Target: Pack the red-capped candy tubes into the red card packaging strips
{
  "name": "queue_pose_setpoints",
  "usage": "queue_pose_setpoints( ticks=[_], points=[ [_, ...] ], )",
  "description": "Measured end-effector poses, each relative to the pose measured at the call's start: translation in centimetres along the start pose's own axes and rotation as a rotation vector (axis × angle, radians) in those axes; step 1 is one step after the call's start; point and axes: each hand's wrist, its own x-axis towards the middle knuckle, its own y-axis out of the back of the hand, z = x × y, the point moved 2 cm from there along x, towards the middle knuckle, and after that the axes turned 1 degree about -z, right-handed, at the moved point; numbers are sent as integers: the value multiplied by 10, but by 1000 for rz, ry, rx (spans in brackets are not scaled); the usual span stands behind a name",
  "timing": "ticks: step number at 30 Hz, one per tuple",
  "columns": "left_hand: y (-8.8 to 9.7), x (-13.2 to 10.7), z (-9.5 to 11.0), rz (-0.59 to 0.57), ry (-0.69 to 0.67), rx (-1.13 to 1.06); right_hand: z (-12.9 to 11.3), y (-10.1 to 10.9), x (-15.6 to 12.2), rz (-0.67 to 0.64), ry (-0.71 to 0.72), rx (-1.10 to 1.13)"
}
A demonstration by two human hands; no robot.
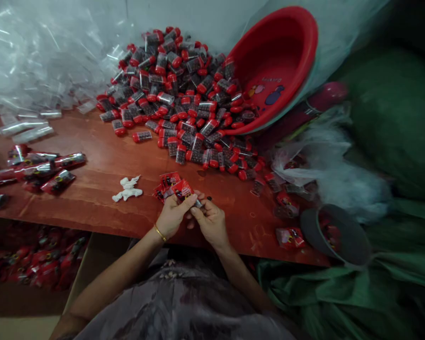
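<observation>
Left hand: one, thumb and fingers clamped on a red printed packet, a gold-coloured bracelet at its wrist
Right hand: one, close beside the left, fingers bent and pinching the same packet at its lower right end; exact fingertip contact partly hidden
Red printed packet: one, tilted, between the two hands, above the tabletop
Further red packets: small loose stack, just beyond the left hand
Crumpled white piece: one, left of the left hand
Filled packs: a group, well to the left of the left hand
Red-capped clear containers: large heap, beyond both hands
Red basin: one, tipped on its side, beyond and right of the right hand, its mouth against the heap
Grey bowl: one, tilted, well to the right of the right hand, red items inside
</observation>
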Motion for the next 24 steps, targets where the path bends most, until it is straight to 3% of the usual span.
queue_pose_setpoints(
  ticks=[3,6,8,11,13,15,17,19,22,24],
  points=[
    [-1,3,1,-33,26,-28,8,-4,11,31,41,-48],
    [19,11,20,35,49,-71,2,1,35,75,258,-358],
    [51,17,48,166,-4,-120,-8,14,59,153,429,-716],
    [118,20,107,461,-281,-215,-21,40,103,219,524,-1177],
    [154,16,138,605,-445,-240,-22,54,126,109,529,-1356],
    [166,13,147,611,-466,-140,-17,60,133,-6,537,-1425],
    [155,11,137,646,-533,81,-9,60,125,-52,560,-1437],
    [125,12,113,628,-642,507,0,57,105,-37,587,-1439],
    [74,24,73,327,-690,1255,11,54,70,18,598,-1446],
    [56,33,54,166,-623,1578,17,55,50,44,592,-1445]
  ],
)
